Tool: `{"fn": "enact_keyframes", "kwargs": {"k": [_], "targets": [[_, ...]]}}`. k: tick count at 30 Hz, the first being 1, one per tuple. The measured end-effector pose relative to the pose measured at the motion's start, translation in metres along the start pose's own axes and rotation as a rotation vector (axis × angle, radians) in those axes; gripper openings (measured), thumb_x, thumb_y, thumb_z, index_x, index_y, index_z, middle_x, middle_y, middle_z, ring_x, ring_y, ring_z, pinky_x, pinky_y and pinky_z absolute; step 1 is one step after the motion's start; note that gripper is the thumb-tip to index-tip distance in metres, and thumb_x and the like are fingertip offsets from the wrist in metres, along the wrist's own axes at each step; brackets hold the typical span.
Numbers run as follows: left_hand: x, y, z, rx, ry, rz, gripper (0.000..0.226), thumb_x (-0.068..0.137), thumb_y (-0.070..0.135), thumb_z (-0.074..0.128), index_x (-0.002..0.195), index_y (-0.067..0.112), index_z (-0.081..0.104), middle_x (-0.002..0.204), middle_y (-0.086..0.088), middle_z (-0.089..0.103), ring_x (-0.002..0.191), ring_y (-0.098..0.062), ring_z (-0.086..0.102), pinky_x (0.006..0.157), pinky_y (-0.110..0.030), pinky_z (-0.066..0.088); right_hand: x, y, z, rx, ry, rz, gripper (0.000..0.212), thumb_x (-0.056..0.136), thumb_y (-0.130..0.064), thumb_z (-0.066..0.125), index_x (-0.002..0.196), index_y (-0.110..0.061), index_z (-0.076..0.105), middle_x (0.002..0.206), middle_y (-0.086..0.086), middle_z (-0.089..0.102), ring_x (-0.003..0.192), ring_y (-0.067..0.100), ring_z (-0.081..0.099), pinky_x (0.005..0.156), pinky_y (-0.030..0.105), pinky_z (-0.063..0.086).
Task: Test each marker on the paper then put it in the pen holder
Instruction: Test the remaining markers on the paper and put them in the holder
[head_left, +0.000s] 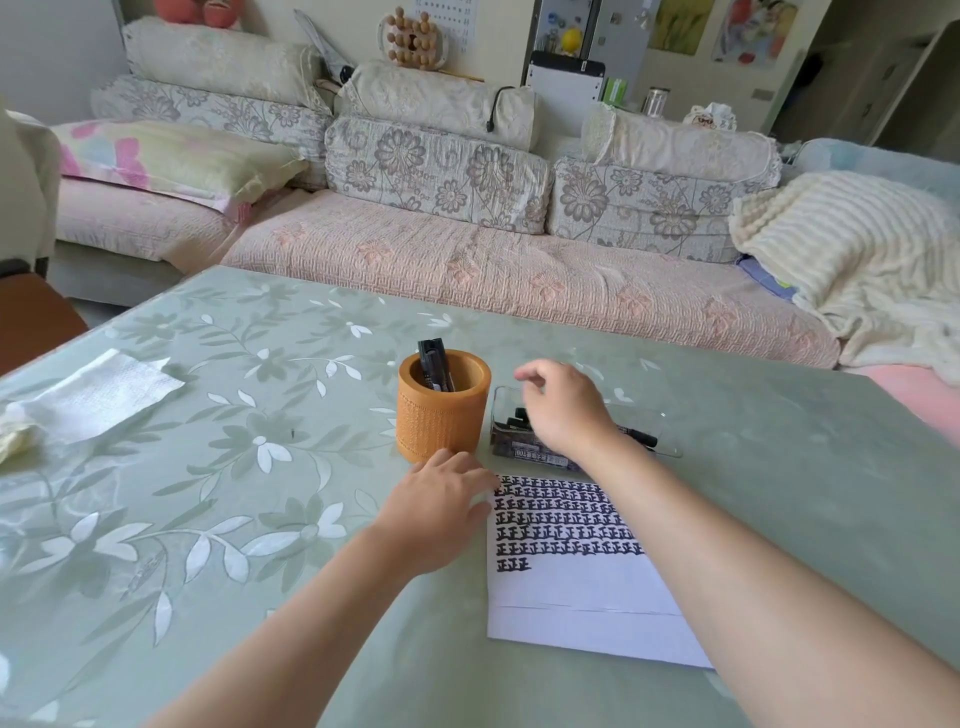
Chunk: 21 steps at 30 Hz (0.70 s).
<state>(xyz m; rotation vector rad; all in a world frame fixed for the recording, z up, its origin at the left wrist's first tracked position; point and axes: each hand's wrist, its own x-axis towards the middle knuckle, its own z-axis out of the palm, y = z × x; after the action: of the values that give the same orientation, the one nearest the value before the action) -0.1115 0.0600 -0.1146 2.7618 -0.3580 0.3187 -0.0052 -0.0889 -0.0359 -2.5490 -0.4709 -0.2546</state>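
Markers left to test: black markers (511, 422) lie in a heap in the clear box (667, 434), just right of the pen holder; one (641, 437) lies along the box's right side.
Markers in holder: a few (435, 366) stand upright in the orange pen holder (441, 415).
Right grip (563, 410): I have it over the box with the fingers loosely curled. I see nothing pinched in it, though the fingertips under the palm are hidden.
Left grip (436, 506): spread flat on the bench (260, 441) in front of the holder, fingertips at the top-left corner of the paper (571, 592).
Paper: it lies flat in front of the box, its upper half filled with rows of black marks and the lower part blank.
Handling, my judgement: a marker should be light, stiff and smooth-sided, so it may roll or slip. I would pinch it mid-barrel and never lift by the cap, which could pull off.
Box: it looks thin and light and may skid if I dig into the heap.
Holder: it seems sturdy, with a wide mouth that is easy to drop into.
Aside: a white tissue (98, 397) lies far left.
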Motion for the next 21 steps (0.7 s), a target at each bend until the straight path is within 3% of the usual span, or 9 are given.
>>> {"fn": "enact_keyframes", "kwargs": {"k": [3, 10, 14, 21], "targets": [[0.002, 0.003, 0.001, 0.009, 0.009, -0.014, 0.034, 0.098, 0.039, 0.043, 0.131, 0.035, 0.051, 0.124, 0.01, 0.052, 0.115, -0.015, 0.041, 0.098, -0.032, 0.038, -0.004, 0.033, -0.011, -0.173, -0.117, 0.036, 0.029, 0.098, -0.018, 0.047, 0.115, -0.025, 0.07, 0.127, 0.0, 0.064, 0.102, 0.021, 0.061, 0.088, 0.031, 0.048], [0.003, 0.003, 0.004, 0.027, 0.004, -0.014, 0.034, 0.098, 0.041, 0.045, 0.13, 0.036, 0.053, 0.125, 0.013, 0.051, 0.113, -0.013, 0.04, 0.097, -0.031, 0.038, 0.002, 0.044, -0.017, -0.25, -0.33, 0.005, 0.026, 0.098, -0.019, 0.056, 0.12, -0.021, 0.07, 0.129, 0.006, 0.064, 0.12, 0.026, 0.057, 0.103, 0.033, 0.043], [0.001, 0.002, 0.003, 0.028, 0.003, -0.004, 0.034, 0.097, 0.041, 0.045, 0.13, 0.036, 0.054, 0.127, 0.013, 0.05, 0.114, -0.013, 0.04, 0.098, -0.032, 0.038, 0.002, 0.042, -0.021, -0.25, -0.317, -0.022, 0.021, 0.093, -0.019, 0.064, 0.112, -0.017, 0.073, 0.12, 0.005, 0.069, 0.112, 0.023, 0.061, 0.097, 0.031, 0.045], [0.002, 0.002, 0.001, 0.027, -0.001, 0.006, 0.033, 0.097, 0.04, 0.046, 0.129, 0.036, 0.055, 0.126, 0.013, 0.051, 0.112, -0.013, 0.041, 0.097, -0.032, 0.038, -0.015, 0.026, -0.027, -0.313, -0.139, -0.27, 0.017, 0.103, -0.032, 0.043, 0.115, -0.025, 0.052, 0.112, -0.001, 0.064, 0.098, 0.026, 0.058, 0.073, 0.035, 0.038]]}}
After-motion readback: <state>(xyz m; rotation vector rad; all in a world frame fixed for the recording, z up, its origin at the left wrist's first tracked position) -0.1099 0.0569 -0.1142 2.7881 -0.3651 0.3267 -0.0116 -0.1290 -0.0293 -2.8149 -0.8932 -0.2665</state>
